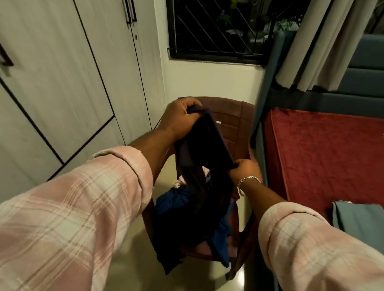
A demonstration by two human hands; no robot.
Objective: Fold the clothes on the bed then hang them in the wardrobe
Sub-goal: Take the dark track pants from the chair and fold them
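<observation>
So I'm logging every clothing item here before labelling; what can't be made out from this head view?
- Dark garment, gripped by left hand and right hand: its type is unclear, too dark.
- Clothes pile on the chair: count unclear, the garment covers it.
- Grey-blue folded cloth on the bed: partly behind the right sleeve.
- Wardrobe: doors closed, inside hidden.

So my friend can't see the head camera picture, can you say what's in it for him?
A person's left hand and right hand each hold an end of a dark garment, lifted above a brown plastic chair piled with more clothes. A closed white wardrobe stands on the left, and a bed with a red mattress is on the right.
</observation>
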